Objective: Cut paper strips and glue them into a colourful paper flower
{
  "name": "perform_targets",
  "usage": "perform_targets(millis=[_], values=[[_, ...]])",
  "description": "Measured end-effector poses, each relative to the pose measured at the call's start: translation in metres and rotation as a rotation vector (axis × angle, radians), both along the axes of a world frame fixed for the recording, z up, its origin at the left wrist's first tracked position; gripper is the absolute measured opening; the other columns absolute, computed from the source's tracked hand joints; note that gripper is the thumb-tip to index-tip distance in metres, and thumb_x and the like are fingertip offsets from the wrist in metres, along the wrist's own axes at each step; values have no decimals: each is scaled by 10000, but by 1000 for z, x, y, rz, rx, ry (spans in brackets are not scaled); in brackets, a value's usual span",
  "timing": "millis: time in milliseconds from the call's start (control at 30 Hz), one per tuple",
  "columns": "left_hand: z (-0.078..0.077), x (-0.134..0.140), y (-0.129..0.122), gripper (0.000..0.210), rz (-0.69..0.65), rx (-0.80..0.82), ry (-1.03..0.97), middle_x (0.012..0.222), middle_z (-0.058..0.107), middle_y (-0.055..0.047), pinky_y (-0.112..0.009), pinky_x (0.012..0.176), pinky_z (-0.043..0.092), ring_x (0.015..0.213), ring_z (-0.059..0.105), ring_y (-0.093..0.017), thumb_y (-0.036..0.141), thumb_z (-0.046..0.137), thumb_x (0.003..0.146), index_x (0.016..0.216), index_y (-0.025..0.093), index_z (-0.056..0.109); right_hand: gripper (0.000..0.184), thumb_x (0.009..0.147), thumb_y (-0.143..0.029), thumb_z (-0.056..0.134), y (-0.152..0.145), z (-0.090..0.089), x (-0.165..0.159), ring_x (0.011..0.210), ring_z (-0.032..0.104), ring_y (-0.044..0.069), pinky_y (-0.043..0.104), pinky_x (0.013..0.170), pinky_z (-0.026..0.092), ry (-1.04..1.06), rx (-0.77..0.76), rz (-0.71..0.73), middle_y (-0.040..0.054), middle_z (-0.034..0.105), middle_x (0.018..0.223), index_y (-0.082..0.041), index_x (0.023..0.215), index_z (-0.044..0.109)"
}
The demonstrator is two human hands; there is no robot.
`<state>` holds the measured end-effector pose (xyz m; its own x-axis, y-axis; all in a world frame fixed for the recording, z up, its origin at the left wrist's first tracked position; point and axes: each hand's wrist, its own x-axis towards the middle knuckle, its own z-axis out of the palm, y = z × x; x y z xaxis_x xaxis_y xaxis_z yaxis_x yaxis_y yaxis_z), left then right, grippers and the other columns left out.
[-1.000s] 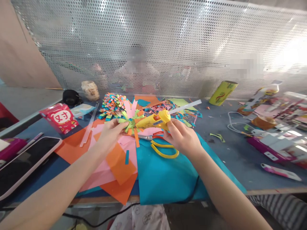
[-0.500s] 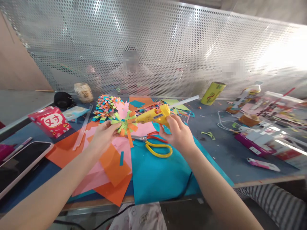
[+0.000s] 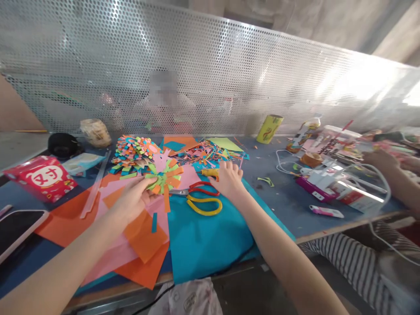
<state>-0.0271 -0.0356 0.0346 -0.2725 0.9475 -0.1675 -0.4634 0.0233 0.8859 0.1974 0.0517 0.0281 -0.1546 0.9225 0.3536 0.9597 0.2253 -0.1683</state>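
My left hand (image 3: 133, 201) pinches a flower of lime-green and orange paper strips (image 3: 167, 178) by its left edge, above the pink and orange sheets. Farther right, my right hand (image 3: 230, 180) is curled over a yellow hot glue gun (image 3: 210, 173), low at the table; only its nozzle end shows, the rest hidden under the hand. Between my hands lie scissors (image 3: 205, 207) with one red and one yellow handle, resting on a blue paper sheet (image 3: 203, 249). Behind the flower stands a fringed multicolour paper ball (image 3: 131, 151).
Paper scraps (image 3: 210, 151) are heaped at the back. On the left are a red snack bag (image 3: 42, 177), clear glue sticks (image 3: 95, 186) and a phone (image 3: 19, 229). A yellow-green can (image 3: 269, 129), a white cable and boxes stand right. Another person's hand (image 3: 382, 162) shows far right.
My right hand has lowered the glue gun from beside the flower to the table behind the scissors. My left hand still holds the flower. The view has turned slightly right.
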Motion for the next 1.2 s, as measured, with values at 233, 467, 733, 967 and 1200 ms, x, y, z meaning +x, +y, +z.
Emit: perform_targets(millis=[233, 467, 733, 967, 1200], values=[[-1, 10, -9, 182, -178, -124, 24, 653, 654, 3, -202, 445, 455, 502, 558, -97, 200, 764, 543, 684, 160, 657, 343, 835, -263, 581, -18, 2, -16, 1164, 418, 245, 405, 974, 345, -33, 499, 732, 65, 510, 1314, -294, 1177, 581], [0, 12, -10, 178, -105, -182, -17, 712, 669, 6, -214, 538, 499, 619, 606, -122, 244, 784, 525, 656, 203, 672, 185, 895, -259, 517, -24, 3, -12, 1029, 538, 167, 356, 914, 362, -6, 626, 892, 34, 681, 1038, -255, 1011, 660], [10, 4, -22, 276, -208, 71, 239, 513, 439, 25, -241, 406, 310, 435, 374, -86, 469, 672, 648, 634, 194, 652, 151, 863, -276, 550, -13, 1, -16, 754, 597, 145, 295, 726, 482, 535, 521, 877, 48, 676, 754, -176, 767, 610], [11, -4, -35, 375, 402, 958, 1420, 941, 642, -22, -396, 865, 428, 919, 565, -225, 172, 687, 678, 1018, 283, 573, 101, 816, -265, 603, -15, -2, -17, 741, 623, 150, 293, 690, 522, 640, 302, 914, 52, 667, 748, -170, 782, 609], [14, -2, -34, 533, 366, 1025, 1808, 1109, 661, -63, -427, 919, 408, 1073, 563, -280, 229, 635, 762, 1270, 253, 476, 62, 838, -222, 577, -19, 1, -19, 749, 615, 152, 327, 729, 526, 476, 428, 1091, 43, 682, 748, -183, 812, 618]])
